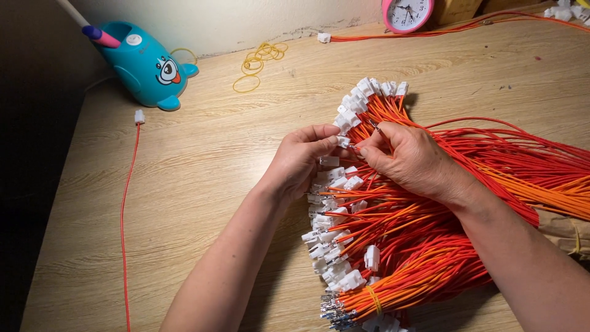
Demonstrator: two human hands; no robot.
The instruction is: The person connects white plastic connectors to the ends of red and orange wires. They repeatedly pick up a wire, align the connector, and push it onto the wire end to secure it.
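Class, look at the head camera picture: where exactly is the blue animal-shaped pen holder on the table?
The blue pen holder stands at the far left of the wooden table, against the wall, left of the loose yellow rubber bands.

Both hands (pixel 362 157) on white connector (pixel 343 142), red wires (pixel 467 184)

Two bare forearms enter from the bottom of the view and angle up toward the middle, where the hands meet. The left hand (pixel 301 161) comes in from the lower left, its wrist bent slightly and its palm turned toward the right, with fingers curled and thumb and forefinger pinched together at the tips. The right hand (pixel 409 161) comes in from the lower right, back of the hand facing up, knuckles raised, its fingers bent down and pinched close. The fingertips of both hands nearly touch each other.
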